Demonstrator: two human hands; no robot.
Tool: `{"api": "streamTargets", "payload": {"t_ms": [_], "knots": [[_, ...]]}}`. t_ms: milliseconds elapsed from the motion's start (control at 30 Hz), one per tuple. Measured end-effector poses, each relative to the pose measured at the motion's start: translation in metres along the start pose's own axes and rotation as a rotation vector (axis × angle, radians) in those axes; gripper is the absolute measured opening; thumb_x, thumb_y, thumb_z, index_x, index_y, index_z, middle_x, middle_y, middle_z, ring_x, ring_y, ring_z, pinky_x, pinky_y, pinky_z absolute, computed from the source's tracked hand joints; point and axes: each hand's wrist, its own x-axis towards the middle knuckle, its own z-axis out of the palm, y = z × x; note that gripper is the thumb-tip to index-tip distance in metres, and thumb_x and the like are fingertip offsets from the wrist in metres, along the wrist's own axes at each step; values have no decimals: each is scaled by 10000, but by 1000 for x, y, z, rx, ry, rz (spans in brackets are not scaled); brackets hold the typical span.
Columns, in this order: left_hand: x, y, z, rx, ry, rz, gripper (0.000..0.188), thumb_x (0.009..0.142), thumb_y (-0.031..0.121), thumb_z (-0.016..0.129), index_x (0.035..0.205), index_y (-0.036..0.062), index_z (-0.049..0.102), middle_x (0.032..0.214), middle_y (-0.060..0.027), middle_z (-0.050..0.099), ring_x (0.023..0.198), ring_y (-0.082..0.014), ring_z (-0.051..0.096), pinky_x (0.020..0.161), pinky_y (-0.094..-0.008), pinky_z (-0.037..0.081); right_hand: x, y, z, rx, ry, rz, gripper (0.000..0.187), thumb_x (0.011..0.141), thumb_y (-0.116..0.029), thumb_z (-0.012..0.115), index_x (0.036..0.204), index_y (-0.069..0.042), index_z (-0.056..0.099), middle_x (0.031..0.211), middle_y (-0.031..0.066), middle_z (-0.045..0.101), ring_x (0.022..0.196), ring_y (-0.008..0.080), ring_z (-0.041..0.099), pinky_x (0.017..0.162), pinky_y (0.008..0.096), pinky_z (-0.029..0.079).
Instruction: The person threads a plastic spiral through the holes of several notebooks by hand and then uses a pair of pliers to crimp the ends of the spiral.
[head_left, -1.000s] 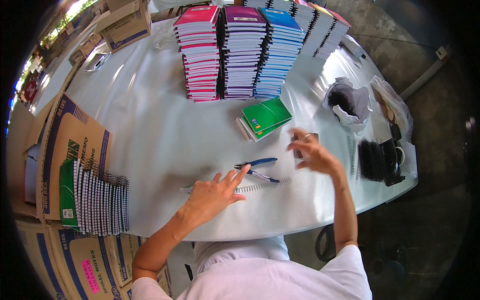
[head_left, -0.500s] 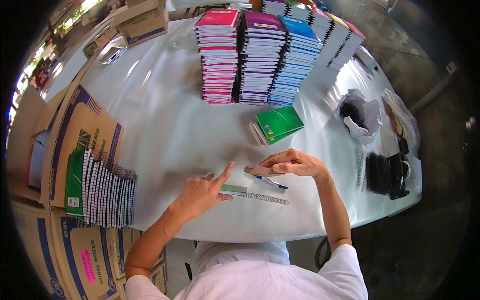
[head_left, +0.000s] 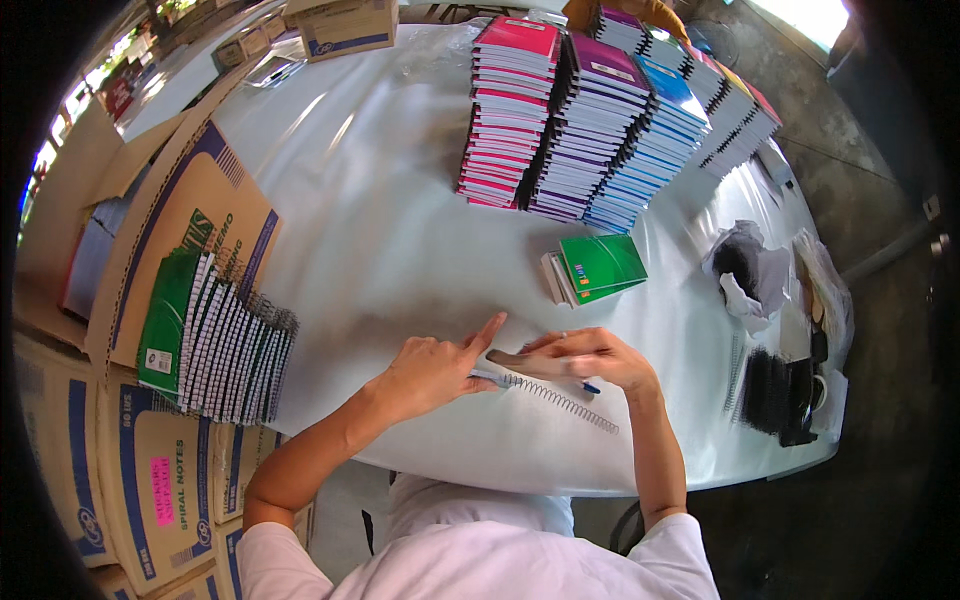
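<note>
My left hand [head_left: 425, 375] is closed on the edge of a small notebook [head_left: 487, 378], its index finger raised; most of the notebook is hidden under the hand. A thin wire spiral coil [head_left: 565, 400] runs out from the notebook's edge toward the lower right. My right hand [head_left: 598, 355], palm down, grips a flat greyish-brown strip [head_left: 528, 366] held against or just above the start of the coil; the contact is blurred. Beneath the right hand the tip of a blue pen [head_left: 592, 388] shows. Farther off lies a small pile of green notebooks [head_left: 605, 268].
Tall stacks of pink [head_left: 510, 110], purple [head_left: 590, 130] and blue notebooks [head_left: 650, 140] stand at the back. Spiral-bound green notebooks [head_left: 205, 340] lean by a cardboard box [head_left: 190, 250] at left. A paper-lined container [head_left: 745, 275] and black coils [head_left: 765, 390] sit at right.
The view has shifted, so the scene sits differently. My left hand has come closer to the right one, and the strip now overlaps the coil's start. The coil slants more downward.
</note>
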Motion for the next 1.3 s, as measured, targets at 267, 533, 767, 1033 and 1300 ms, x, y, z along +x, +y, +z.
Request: {"api": "streamTargets", "payload": {"t_ms": [267,533,767,1033,1300], "knots": [[1,-6,6,10,88,24,1012,841,563,645,1557,118,86,985,-173,697,664,-372,678,600,-481,552,5,10,1,69,-20,-122,454,896,-358,642,1112,36,705,1211,180,650,1105,297,605,957,380,464],[-2,-7,-3,77,100,-50,978,802,564,677,1548,172,180,1150,-118,675,720,-313,701,596,-413,563,29,-3,8,-188,-30,25,606,834,-485,651,1111,52,700,1208,242,634,1161,353,576,1001,420,429],[-10,-14,1,97,242,-91,916,732,532,736,1503,251,328,1178,-36,664,931,-237,691,663,-410,572,45,9,7,-285,-17,68,522,852,-422,664,1114,26,707,1149,208,672,1134,300,592,968,372,444],[-11,-30,2,-234,434,-123,970,690,321,834,1510,251,320,1424,-74,520,1230,-264,572,890,-376,548,63,-5,2,-255,26,105,565,831,-433,681,1076,76,698,1174,221,646,1135,315,581,968,373,443],[-8,-42,31,-733,540,-154,1068,667,229,852,1538,248,233,1321,-138,597,1166,-340,601,942,-394,534,63,13,-4,248,24,-71,483,854,-355,687,1081,72,699,1156,216,658,1098,307,602,965,377,448]]}}
